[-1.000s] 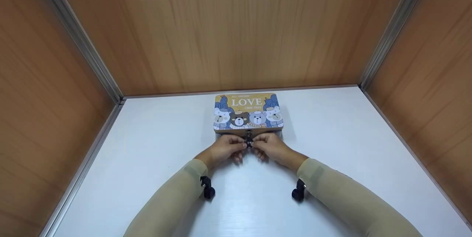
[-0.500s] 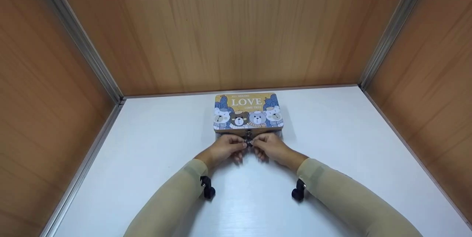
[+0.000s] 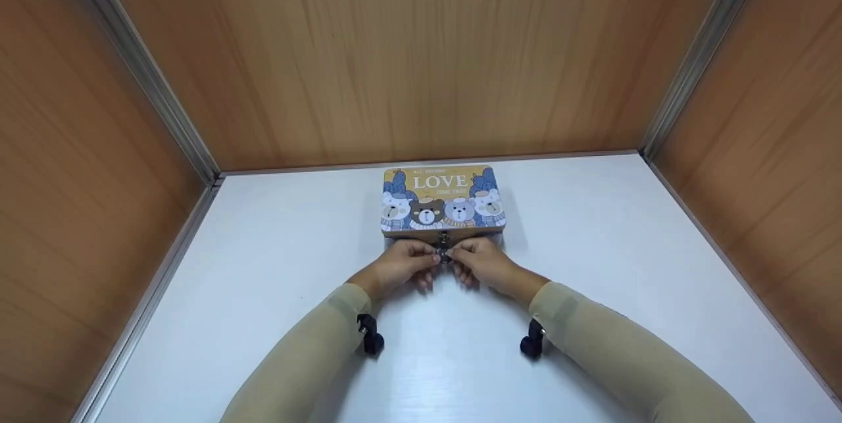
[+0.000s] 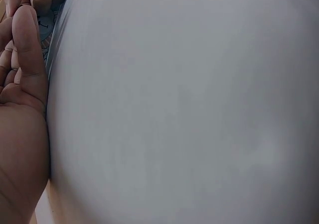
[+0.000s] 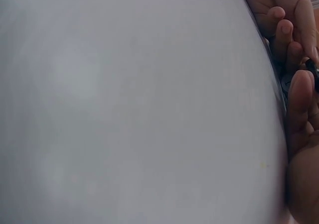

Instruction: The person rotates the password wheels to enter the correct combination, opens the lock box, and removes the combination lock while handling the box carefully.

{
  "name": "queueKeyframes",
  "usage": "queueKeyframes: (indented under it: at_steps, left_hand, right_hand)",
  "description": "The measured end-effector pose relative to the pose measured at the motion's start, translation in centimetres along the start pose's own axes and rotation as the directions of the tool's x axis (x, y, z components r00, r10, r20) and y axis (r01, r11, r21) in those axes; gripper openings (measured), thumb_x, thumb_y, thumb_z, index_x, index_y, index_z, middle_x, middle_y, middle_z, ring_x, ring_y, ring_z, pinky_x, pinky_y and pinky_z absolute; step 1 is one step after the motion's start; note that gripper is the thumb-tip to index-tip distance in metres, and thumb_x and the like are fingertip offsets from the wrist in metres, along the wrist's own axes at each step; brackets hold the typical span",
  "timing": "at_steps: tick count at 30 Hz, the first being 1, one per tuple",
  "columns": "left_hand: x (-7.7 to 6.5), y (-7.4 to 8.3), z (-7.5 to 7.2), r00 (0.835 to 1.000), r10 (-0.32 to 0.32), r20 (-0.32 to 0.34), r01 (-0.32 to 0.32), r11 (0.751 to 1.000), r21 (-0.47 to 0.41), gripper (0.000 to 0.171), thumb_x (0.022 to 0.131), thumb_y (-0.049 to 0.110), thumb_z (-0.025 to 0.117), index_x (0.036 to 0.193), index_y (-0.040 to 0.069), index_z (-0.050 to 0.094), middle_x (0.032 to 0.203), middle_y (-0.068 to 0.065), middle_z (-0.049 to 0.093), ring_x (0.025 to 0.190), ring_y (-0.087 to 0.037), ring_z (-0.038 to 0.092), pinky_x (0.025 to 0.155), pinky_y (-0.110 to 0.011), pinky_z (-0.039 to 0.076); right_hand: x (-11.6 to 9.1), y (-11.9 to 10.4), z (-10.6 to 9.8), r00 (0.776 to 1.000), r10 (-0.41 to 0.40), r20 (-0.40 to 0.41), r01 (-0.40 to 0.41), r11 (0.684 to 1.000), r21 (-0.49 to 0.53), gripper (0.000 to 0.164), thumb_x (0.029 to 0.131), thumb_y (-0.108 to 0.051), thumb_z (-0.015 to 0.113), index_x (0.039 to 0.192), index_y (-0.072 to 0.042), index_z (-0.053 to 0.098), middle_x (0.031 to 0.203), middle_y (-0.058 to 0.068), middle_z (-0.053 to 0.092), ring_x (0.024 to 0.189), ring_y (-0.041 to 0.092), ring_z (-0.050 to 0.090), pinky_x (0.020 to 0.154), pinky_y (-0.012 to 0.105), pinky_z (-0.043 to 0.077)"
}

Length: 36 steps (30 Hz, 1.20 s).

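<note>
A decorated box (image 3: pixel 442 199) with bears and the word LOVE on its lid stands closed, front toward me. At the middle of its front edge is a metal clasp (image 3: pixel 444 237), with a small dark padlock (image 3: pixel 444 256) hanging below it. My left hand (image 3: pixel 401 265) pinches the padlock from the left between thumb and forefinger. From the right, my right hand (image 3: pixel 485 261) pinches it likewise, the two thumb tips nearly meeting. Fingers largely hide the padlock. In the right wrist view a bit of black (image 5: pixel 312 66) shows between the fingertips.
The box rests on a white tabletop (image 3: pixel 296 245) near its back edge. A wooden back panel (image 3: pixel 421 54) rises behind, and wooden side panels with metal corner strips (image 3: pixel 151 74) flank the table. Dark wrist cameras (image 3: pixel 372 336) hang under both sleeves.
Both hands and the box keep their places; only the fingertips at the padlock shift very slightly.
</note>
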State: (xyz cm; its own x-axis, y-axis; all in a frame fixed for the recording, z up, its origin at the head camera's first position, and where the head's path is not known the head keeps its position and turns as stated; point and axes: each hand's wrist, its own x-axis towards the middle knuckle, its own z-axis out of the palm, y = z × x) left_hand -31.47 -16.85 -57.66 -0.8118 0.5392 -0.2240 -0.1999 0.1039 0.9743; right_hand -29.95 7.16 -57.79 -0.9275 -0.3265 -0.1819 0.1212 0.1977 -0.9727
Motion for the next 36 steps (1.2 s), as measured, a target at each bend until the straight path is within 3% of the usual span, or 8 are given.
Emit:
queueKeyframes:
  at_steps: [9,21,36]
  left_hand:
    - [-0.11,0.03,-0.07,1.0,0.0,0.004,0.0,1.0,0.008,0.024,0.111,0.011,0.071,0.125,-0.009,0.074,0.083,-0.005,0.073,0.067,-0.012,0.072,0.064,-0.025,0.066]
    - [0.14,-0.15,-0.08,1.0,0.0,-0.006,0.0,1.0,0.015,0.021,0.111,0.01,0.071,0.123,-0.007,0.075,0.084,-0.005,0.074,0.067,-0.012,0.072,0.064,-0.025,0.067]
    - [0.01,-0.11,-0.06,1.0,0.009,-0.008,-0.009,1.0,0.026,0.023,0.11,0.012,0.072,0.124,-0.007,0.076,0.083,-0.004,0.074,0.068,-0.012,0.073,0.066,-0.025,0.067]
  right_hand:
    - [-0.08,-0.13,0.07,1.0,-0.006,0.005,0.006,1.0,-0.015,0.034,0.113,-0.023,0.068,0.09,0.0,0.075,0.07,0.001,0.068,0.056,0.01,0.062,0.052,0.022,0.057]
    - [0.13,0.03,-0.26,1.0,-0.003,-0.014,0.004,0.999,0.05,0.018,0.107,-0.013,0.068,0.111,0.002,0.078,0.075,0.002,0.072,0.058,0.009,0.064,0.054,0.021,0.059]
    - [0.2,0.11,-0.18,1.0,0.006,-0.016,-0.006,1.0,0.02,0.016,0.109,-0.015,0.069,0.107,-0.002,0.078,0.073,0.0,0.071,0.057,0.008,0.063,0.052,0.021,0.056]
